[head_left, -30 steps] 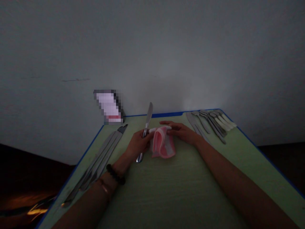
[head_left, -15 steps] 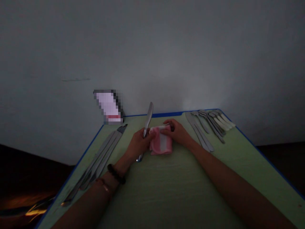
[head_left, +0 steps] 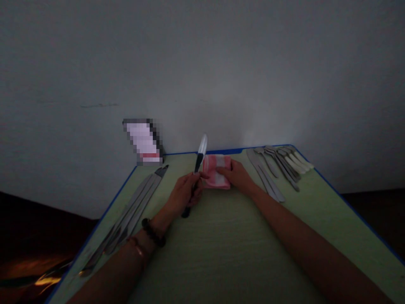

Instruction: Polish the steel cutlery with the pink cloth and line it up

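Note:
My left hand (head_left: 185, 193) is closed round the handle of a table knife (head_left: 199, 157), whose blade points up and away toward the wall. Just to its right my right hand (head_left: 238, 176) grips a folded pink and white cloth (head_left: 216, 170), which rests near the blade above the green table (head_left: 228, 249). A dark bead bracelet sits on my left wrist.
A row of knives (head_left: 133, 211) lies along the table's left edge. Several knives, spoons and forks (head_left: 278, 166) lie at the far right corner. A blurred-out card (head_left: 143, 141) leans against the grey wall behind the table. The room is dim.
The cloth has gone from hanging open to folded flat, and my right hand has carried it up beside the blade. My left hand has turned the knife slightly.

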Motion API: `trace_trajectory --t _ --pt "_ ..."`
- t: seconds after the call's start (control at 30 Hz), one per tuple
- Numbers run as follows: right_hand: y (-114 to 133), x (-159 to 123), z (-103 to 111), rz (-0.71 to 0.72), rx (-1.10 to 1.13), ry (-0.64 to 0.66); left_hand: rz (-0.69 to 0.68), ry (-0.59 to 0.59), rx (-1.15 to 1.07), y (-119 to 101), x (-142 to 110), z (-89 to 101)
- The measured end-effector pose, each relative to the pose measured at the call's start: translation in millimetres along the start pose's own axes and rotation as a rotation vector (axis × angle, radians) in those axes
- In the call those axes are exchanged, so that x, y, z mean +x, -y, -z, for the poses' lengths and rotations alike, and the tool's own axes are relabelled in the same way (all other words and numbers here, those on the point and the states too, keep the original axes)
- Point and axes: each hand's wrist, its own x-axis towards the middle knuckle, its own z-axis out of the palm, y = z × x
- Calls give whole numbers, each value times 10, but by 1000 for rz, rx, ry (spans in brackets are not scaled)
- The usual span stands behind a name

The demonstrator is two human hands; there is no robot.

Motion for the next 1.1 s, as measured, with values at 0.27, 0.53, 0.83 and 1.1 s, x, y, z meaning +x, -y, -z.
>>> trace_trajectory --t 0.27,0.53,0.83,1.1 --pt "-29 38 84 -221 693 126 44 64 85 135 61 19" --pt "-99 99 119 -241 777 217 -1 116 162 39 41 5" --pt "-62 29 158 -180 786 351 5 26 370 10 3 -62" --pt "-100 0 65 -105 683 336 -6 25 536 -14 -28 -135"
